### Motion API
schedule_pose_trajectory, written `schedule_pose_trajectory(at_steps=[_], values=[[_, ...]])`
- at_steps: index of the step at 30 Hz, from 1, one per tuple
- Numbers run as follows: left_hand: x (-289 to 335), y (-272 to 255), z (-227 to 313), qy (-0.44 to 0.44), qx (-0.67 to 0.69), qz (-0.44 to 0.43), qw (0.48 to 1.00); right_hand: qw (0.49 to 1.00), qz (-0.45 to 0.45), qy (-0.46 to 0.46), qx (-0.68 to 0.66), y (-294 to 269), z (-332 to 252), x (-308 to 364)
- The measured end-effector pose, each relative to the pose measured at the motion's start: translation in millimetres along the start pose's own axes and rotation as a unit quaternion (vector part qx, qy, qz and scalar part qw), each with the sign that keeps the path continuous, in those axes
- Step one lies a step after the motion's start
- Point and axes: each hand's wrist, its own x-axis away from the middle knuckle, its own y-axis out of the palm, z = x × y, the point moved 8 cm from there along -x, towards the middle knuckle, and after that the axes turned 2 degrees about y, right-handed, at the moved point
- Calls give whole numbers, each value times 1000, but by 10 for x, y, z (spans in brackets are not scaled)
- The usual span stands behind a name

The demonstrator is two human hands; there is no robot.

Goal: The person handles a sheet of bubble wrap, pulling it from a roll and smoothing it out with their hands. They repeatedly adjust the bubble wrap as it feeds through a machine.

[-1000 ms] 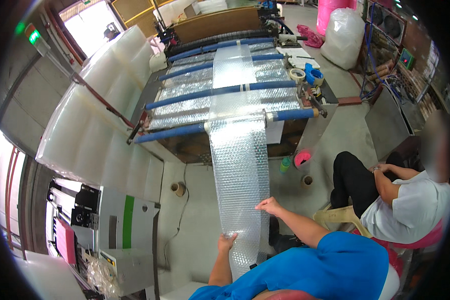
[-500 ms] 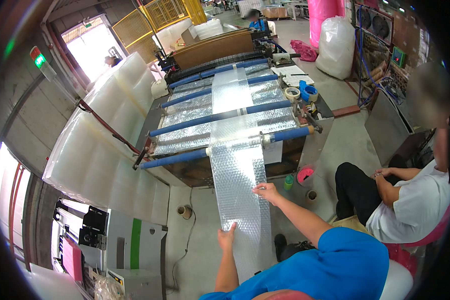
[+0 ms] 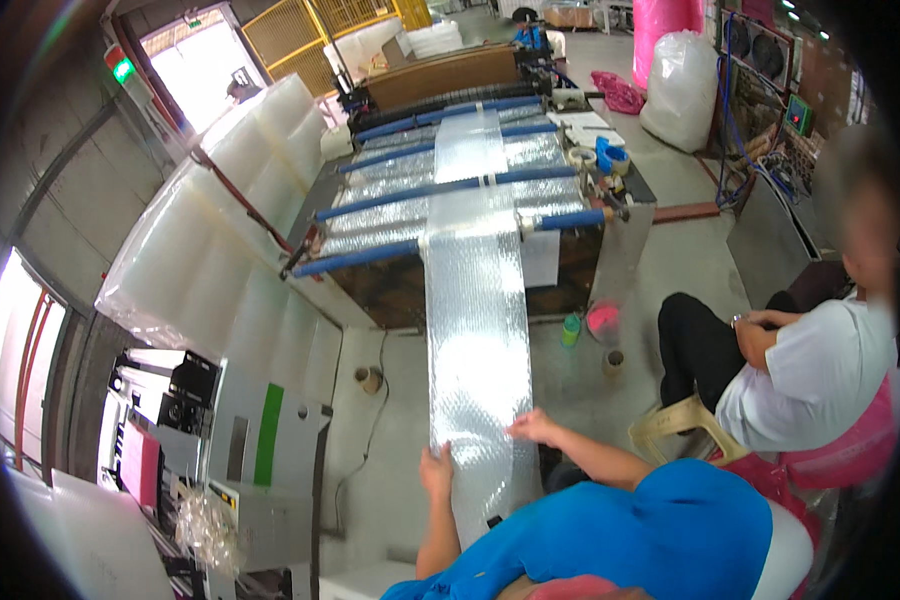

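Note:
A long strip of clear bubble wrap [image 3: 477, 330] runs from the roller table down toward my lap. My left hand [image 3: 436, 470] is closed on its left edge, thumb on top and the other fingers partly hidden. On the opposite edge, a little farther out, my right hand [image 3: 535, 427] pinches the film between thumb and fingers. Between the hands the strip is slightly wrinkled and shines with glare. Its near end lies against my blue shirt, where I cannot make it out fully.
Blue rollers [image 3: 360, 260] cross the machine table ahead. Tape rolls [image 3: 612, 157] lie at its right corner. Big wrapped bundles [image 3: 200, 240] stand at left, above a grey machine [image 3: 270, 450]. A person in a white shirt [image 3: 820, 365] sits at right. A cardboard core [image 3: 368, 379] stands on the floor.
My right hand has slid nearer to me along the strip's right edge. My left hand has shifted outward to the left edge. The view has tilted, and more of the strip shows ahead.

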Motion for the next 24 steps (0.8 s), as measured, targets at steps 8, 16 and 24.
schedule_pose_trajectory(at_steps=[8,16,24], values=[[-41,-550,57,22,295,-34,955,988,36,-113,-102,-129,-962,954],[-146,-479,-91,108,283,58,951,987,25,-95,-127,115,-708,1061],[-140,-29,-201,50,277,-55,958,997,-26,14,-70,321,4,888]])
